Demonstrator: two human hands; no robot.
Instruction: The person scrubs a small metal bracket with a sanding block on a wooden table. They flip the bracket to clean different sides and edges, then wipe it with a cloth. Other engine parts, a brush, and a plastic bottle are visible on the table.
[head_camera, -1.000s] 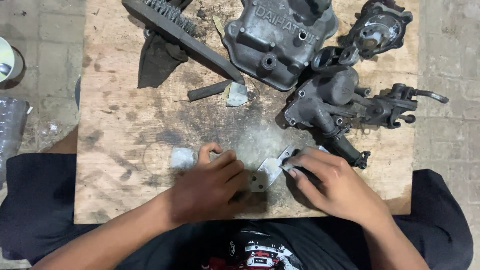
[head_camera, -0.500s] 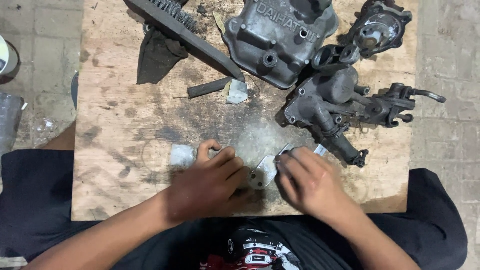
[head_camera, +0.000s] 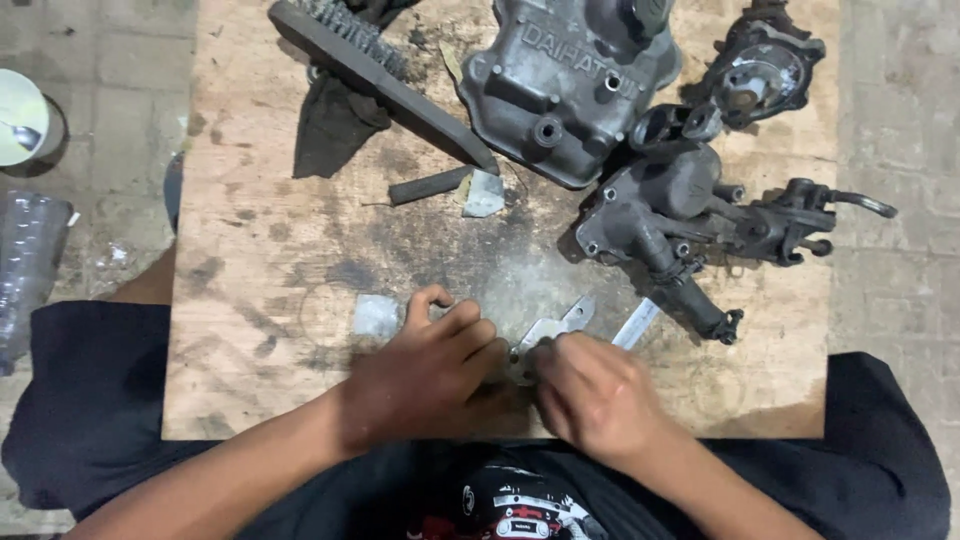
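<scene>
- Left hand (head_camera: 425, 375): rests palm down at the near edge of the counter (head_camera: 250, 300), fingers curled and pressed onto the board just beside a flat metal bracket (head_camera: 550, 335); whether they grip anything underneath cannot be told
- Right hand (head_camera: 595, 395): also at the near edge, touching the left hand's fingertips; its fingers are closed on the near end of the flat metal bracket
- Flat metal bracket: a thin grey plate lying flat near the middle of the near edge, its far end sticking out beyond both hands
- Metal strip (head_camera: 636, 323): a narrow bright bar lying slantwise just right of the bracket, partly covered by the right hand
- Small pale scrap (head_camera: 376, 316): a whitish square on the board just left of the left hand
- Pump assembly (head_camera: 680, 215): a dark cast part with tubes and a lever, toward the right edge, well apart from the hands
- Short dark rod (head_camera: 430, 186) and a pale folded scrap (head_camera: 483, 192): side by side near the middle of the counter
- Dark rag (head_camera: 335, 125): lies toward the far left, partly under a long toothed bar (head_camera: 380, 75) that runs slantwise
- Grey engine cover (head_camera: 565, 85): a large casting at the far edge
- Round housing (head_camera: 765, 70): a dark part at the far right corner
- White cup (head_camera: 25, 115): on the floor, off the left edge
</scene>
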